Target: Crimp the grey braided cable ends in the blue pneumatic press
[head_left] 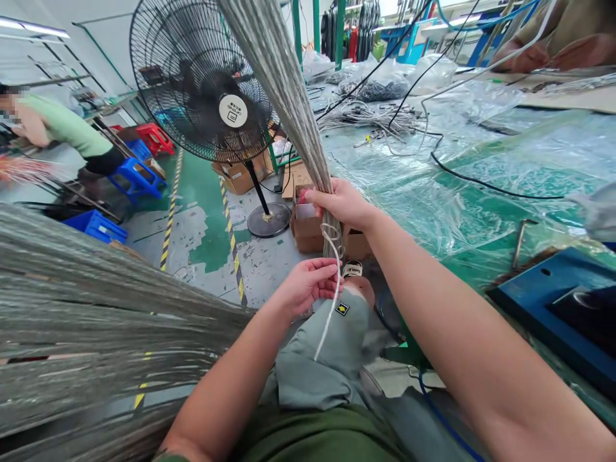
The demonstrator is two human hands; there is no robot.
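A thick bundle of grey cables [289, 90] runs down from the top of the view to just above my knee. My right hand [344, 202] is wrapped round its lower part. Below that grip, a thin white cord [329, 321] loops about the bundle, and its loose end hangs over my trouser leg. My left hand [310, 285] pinches this cord between thumb and fingers, just left of the bundle. At the left, another large mass of grey cables [96, 308] spreads out beside my left arm.
A black standing fan [202, 77] is ahead, near cardboard boxes [308, 231]. On my right, a green table [481, 186] under plastic film bears loose cables [375, 119] and a blue machine [553, 308]. A person [72, 122] bends at the far left by a blue stool [137, 176]; another person's arm [524, 58] shows upper right.
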